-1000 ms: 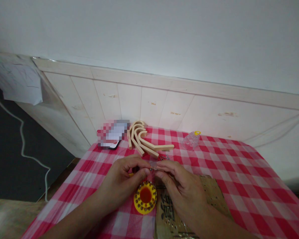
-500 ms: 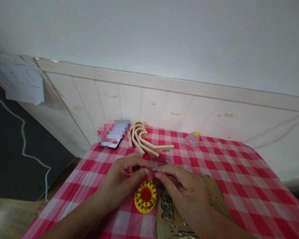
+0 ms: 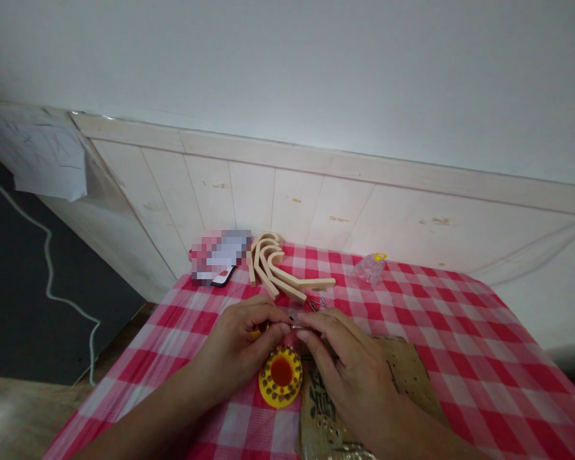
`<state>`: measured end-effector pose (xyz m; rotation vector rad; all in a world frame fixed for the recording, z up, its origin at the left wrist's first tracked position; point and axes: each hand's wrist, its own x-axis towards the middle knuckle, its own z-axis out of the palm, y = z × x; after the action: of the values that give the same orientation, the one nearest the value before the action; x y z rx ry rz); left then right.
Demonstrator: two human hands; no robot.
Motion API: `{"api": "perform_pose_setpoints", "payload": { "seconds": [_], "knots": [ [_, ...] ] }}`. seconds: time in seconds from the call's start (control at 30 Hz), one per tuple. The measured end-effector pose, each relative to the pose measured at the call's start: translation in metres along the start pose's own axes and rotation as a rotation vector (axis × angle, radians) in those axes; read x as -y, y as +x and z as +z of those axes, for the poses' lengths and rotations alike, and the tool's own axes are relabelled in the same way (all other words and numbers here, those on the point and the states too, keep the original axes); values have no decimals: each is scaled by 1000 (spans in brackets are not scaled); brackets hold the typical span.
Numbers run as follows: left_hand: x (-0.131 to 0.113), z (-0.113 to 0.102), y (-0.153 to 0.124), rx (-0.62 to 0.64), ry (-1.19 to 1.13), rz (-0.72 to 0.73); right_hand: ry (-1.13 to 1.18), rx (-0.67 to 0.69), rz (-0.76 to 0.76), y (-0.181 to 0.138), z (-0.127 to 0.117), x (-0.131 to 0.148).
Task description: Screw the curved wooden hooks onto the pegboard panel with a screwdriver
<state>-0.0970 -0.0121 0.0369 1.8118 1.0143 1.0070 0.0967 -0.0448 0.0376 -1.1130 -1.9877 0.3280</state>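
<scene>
My left hand (image 3: 249, 335) and my right hand (image 3: 347, 351) meet over the middle of the table, thumb and forefinger pinched on each. Between the fingertips is a small thin metal piece (image 3: 298, 327), too small to make out in detail. Just below my left fingertips stands a round yellow holder (image 3: 278, 399) with small metal tips set in rings around its reddish-orange centre. Under my right hand and wrist lies a brown cardboard piece (image 3: 319, 427) with dark printed characters and small holes. Several slim metal pins (image 3: 318, 303) lie beyond my right fingertips.
Several pale wooden hook-shaped pieces (image 3: 311, 283) lie at the back, beside a phone (image 3: 225, 276) partly blurred out. A clear plastic bag (image 3: 368, 271) with a yellow top sits right of them. A red-and-white checked cloth (image 3: 460, 332) covers the table, against a panelled wall (image 3: 249, 191).
My fingertips have shifted slightly around the small metal piece, and my right fingers have curled a little over it. The things on the table have stayed in place.
</scene>
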Motion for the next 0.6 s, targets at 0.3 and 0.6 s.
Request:
{"api": "perform_pose_setpoints", "payload": {
  "seconds": [0.3,0.6],
  "knots": [
    [1,1,-2,-28,33,31,-66,86,-68,-1,0,3],
    [0,1,-2,-25,24,17,-16,93,-53,-1,2,0]
  ]
}}
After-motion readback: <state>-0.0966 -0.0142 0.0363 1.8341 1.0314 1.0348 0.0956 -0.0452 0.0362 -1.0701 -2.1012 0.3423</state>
